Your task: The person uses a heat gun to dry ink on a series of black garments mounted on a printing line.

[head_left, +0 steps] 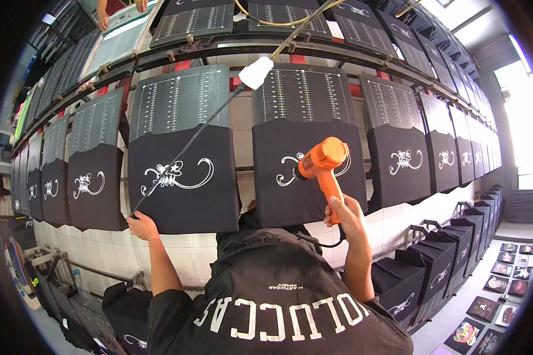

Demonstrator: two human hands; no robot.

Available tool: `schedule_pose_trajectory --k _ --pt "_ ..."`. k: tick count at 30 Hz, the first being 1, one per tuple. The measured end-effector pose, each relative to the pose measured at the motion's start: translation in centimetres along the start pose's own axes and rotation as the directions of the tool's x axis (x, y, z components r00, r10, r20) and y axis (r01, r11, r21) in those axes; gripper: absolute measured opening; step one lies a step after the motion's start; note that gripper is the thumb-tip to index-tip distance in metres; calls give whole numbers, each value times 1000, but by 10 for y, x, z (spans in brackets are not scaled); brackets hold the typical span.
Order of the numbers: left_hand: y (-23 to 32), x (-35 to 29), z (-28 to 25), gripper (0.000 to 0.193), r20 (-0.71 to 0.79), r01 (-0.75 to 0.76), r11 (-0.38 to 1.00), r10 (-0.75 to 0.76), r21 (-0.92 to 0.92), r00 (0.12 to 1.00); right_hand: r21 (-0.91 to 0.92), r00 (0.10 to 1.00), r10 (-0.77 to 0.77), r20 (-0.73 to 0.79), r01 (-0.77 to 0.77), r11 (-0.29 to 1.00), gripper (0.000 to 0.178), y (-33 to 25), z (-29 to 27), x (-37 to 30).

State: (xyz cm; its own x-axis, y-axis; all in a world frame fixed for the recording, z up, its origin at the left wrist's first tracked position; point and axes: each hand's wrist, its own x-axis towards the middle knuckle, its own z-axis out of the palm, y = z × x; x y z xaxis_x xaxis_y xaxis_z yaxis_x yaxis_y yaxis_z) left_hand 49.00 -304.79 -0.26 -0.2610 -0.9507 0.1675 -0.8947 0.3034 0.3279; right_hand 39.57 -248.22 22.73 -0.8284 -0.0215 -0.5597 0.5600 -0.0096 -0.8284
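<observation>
1. Nearest the camera, a black printed shirt [278, 302] is worn by the person, whose forearms rise from the lower edge toward the boards.
2. The right hand [344, 214] is wrapped tightly round the handle of an orange heat gun [321, 161], fingers curled shut; the nozzle is aimed left at the white swirl print [290, 165] on the middle black T-shirt [308, 177].
3. The left hand [142, 226] is closed round the black power cable [183, 155], at the lower edge of the neighbouring black T-shirt [183, 180]; how firmly the cable is gripped cannot be told.
4. For even drying, it is judged best that the nozzle be held apart from the fabric and swept across the whole print, not left on one spot, lest the cloth be scorched.
5. The cable is stretched diagonally over the neighbouring shirt's white print [175, 174]; it would be wise for it to be held off the ink, since a smear is possible if the ink is wet.
6. The cable is joined to a white plug connector [256, 72], from which a yellowish lead [290, 23] runs overhead.
7. The shirts are drawn over dark ruled platens [302, 94] set in a long curved row along a rail.
8. At the upper left, another person's hands [103, 21] are seen at a screen frame [118, 41].
9. On the floor at lower right, printed pieces [503, 284] are laid out.
</observation>
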Motion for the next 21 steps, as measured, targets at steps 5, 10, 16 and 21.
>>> schedule_pose_trajectory --k 5,10,16,21 --pt "2 -1 0 47 18 22 1000 -22 -8 1000 -51 1000 -6 28 7 999 25 -4 12 6" --pt "3 -2 -1 47 16 35 999 -35 -13 999 -147 999 -22 30 26 989 26 -6 19 8" --pt "3 -2 -3 53 31 26 1000 -25 -7 999 -132 1000 20 18 -17 991 25 -8 15 4" --pt "11 -6 -10 48 53 59 998 -58 -9 997 -128 999 -9 39 13 992 25 0 14 -3"
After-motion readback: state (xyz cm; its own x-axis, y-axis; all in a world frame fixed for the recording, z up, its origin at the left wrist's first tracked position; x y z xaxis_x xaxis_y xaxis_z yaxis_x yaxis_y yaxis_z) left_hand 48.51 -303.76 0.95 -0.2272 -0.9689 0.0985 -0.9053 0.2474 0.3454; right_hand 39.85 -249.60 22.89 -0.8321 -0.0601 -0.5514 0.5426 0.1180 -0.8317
